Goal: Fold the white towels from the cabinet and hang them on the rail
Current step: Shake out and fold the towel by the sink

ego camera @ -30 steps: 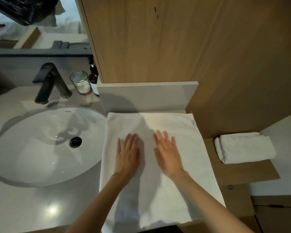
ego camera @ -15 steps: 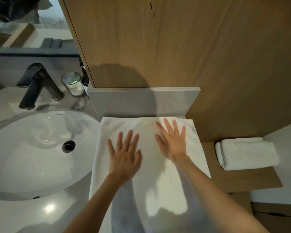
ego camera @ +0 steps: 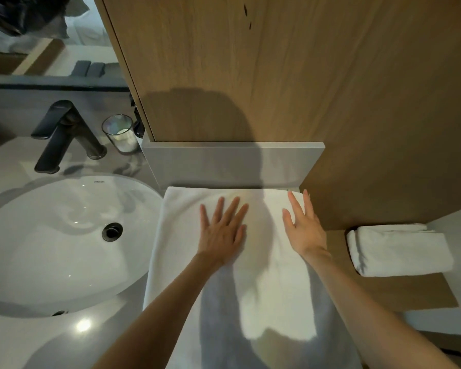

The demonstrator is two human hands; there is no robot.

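- Where the grey desk (ego camera: 24, 342) runs on to the right of the sink (ego camera: 51, 249), a white towel (ego camera: 181, 235) lies spread flat. Its far edge sits against the low grey upstand (ego camera: 232, 163) under the wooden cabinet panel (ego camera: 277, 62), and its near end runs out of view at the bottom.
- The left hand (ego camera: 221, 233) rests palm down on the far half of the towel, about midway across. Its fingers (ego camera: 233, 209) are straight and fanned apart, pointing away and a little to the right — nothing is pinched.
- The right hand (ego camera: 304, 230) lies on the towel's far right part, with the heel of the hand at the right edge. Its fingers (ego camera: 294, 203) are straight and slightly parted, and the tips reach the far right corner, just beside the wooden panel.
- Both forearms are bare and come up from the bottom of the view, converging toward the towel. The wrists are fairly straight and the hands are apart, with bare towel between them.
- A second white towel, the folded towel (ego camera: 399, 251), sits on a wooden shelf (ego camera: 397, 294) to the right, well apart from both hands.
- Behind the sink stand a black faucet (ego camera: 61, 134) and a small glass (ego camera: 120, 133) — the glass is just beside the panel's left edge.
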